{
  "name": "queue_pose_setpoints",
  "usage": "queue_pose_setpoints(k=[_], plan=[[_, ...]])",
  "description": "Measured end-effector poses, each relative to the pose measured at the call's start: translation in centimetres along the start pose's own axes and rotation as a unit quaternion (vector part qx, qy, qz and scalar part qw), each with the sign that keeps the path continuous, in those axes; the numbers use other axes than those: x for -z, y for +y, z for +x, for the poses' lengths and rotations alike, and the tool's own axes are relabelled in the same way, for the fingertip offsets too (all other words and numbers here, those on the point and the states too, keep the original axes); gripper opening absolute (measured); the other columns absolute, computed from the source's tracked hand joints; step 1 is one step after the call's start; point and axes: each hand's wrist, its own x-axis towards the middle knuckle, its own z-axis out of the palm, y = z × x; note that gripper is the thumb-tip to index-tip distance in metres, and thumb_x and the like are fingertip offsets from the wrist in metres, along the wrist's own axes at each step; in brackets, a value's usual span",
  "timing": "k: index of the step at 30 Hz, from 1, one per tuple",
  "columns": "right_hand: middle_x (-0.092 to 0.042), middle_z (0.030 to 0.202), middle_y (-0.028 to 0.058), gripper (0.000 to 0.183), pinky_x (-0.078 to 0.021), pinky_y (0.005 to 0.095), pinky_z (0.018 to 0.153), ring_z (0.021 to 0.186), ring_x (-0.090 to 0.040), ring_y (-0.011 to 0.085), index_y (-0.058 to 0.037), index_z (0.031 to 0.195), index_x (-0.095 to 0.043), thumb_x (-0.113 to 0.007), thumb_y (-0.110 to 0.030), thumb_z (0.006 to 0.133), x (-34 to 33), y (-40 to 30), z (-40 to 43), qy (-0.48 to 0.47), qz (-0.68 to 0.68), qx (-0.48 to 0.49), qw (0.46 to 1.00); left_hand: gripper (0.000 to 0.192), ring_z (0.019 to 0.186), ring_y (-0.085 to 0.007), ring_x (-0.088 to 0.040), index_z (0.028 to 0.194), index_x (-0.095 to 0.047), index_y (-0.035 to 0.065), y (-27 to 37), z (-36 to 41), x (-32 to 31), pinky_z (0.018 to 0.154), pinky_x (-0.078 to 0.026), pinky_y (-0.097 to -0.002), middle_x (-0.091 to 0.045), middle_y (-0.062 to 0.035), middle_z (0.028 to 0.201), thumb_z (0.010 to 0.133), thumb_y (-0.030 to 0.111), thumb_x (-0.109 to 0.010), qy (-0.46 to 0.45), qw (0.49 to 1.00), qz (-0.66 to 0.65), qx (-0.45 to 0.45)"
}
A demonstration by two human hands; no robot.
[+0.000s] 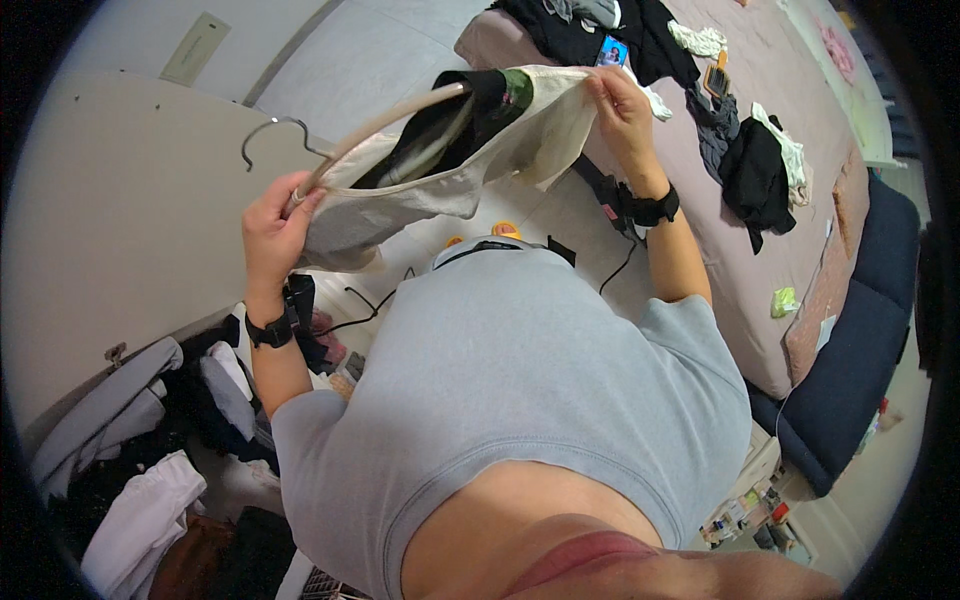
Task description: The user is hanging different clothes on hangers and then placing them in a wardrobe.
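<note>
My left hand (276, 219) grips one end of a beige clothes hanger (390, 120) together with the edge of a cream garment (420, 206). The hanger's dark metal hook (259, 135) sticks out to the left. My right hand (624, 105) pinches the far upper edge of the same garment and stretches it out to the right. The hanger's other end reaches into the garment's opening. Inside the opening shows black and green patterned cloth (487, 101); whether it is a lining or a separate piece I cannot tell. The garment hangs in front of my body, above the floor.
At right stands a bed (720, 300) with a dark blue headboard (862, 322). On it lie black clothes (754, 172), a hairbrush (717, 77) and a lit phone (612, 52). An open wardrobe with folded clothes (142, 517) is at lower left, beside a pale door panel (135, 225).
</note>
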Motion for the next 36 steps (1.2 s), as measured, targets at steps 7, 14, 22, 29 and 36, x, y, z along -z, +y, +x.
queue_pose_setpoints(k=[7,14,22,29,36], plan=[[-0.064,0.099,0.0076,0.02,-0.0473,0.0234,0.071,0.087,-0.058,0.013,-0.0041,0.108,-0.066,-0.053,-0.014,0.097,0.5,-7.1,4.3,-0.008,0.051,0.169,0.984,0.022,0.068,-0.0116,-0.061,0.099,-0.068,0.0037,-0.1,-0.6,-0.5,0.063,-0.048,-0.025,-0.067,-0.0075,0.078,0.078,-0.001,-0.066,-0.033,0.995,-0.023,-0.093],[-0.064,0.089,0.0112,0.029,-0.0503,0.031,0.072,0.08,-0.064,0.0244,-0.0051,0.115,-0.061,-0.061,-0.023,0.092,-1.6,-8.0,3.4,-0.291,-0.059,0.059,0.953,0.021,0.077,-0.0087,-0.06,0.1,-0.066,0.002,-0.1,0.3,-0.9,0.069,-0.049,-0.0229,-0.067,-0.0033,0.086,0.08,0.003,-0.073,0.013,0.988,-0.149,-0.045],[-0.057,0.075,0.0091,0.02,-0.0447,0.0303,0.057,0.062,-0.054,0.0225,-0.0048,0.1,-0.063,-0.068,-0.018,0.086,-1.7,-6.3,2.4,-0.094,-0.012,0.176,0.98,0.023,0.081,-0.0105,-0.062,0.11,-0.064,0.0019,-0.9,1.4,0.5,0.074,-0.049,-0.0235,-0.069,-0.0058,0.094,0.087,0.007,-0.066,0.002,0.988,-0.096,-0.119],[-0.063,0.083,0.0079,0.019,-0.047,0.0255,0.066,0.071,-0.059,0.0157,-0.0005,0.104,-0.061,-0.064,-0.012,0.089,-0.6,-6.2,1.9,-0.071,-0.004,0.115,0.991,0.042,0.102,-0.021,-0.065,0.123,-0.058,-0.0012,0.1,1.9,4.9,0.097,-0.045,-0.0329,-0.068,-0.0122,0.108,0.086,0.015,-0.069,0.123,0.963,-0.109,-0.214],[-0.065,0.084,0.0088,0.02,-0.0478,0.0239,0.067,0.073,-0.061,0.0136,-0.0015,0.106,-0.062,-0.064,-0.015,0.091,-0.3,-5.7,3.4,-0.049,0.047,0.113,0.991,0.056,0.112,-0.0227,-0.059,0.131,-0.053,0.0057,-2.6,1.0,5.8,0.102,-0.041,-0.0364,-0.062,-0.012,0.121,0.079,0.007,-0.073,0.048,0.994,0.08,-0.055]])
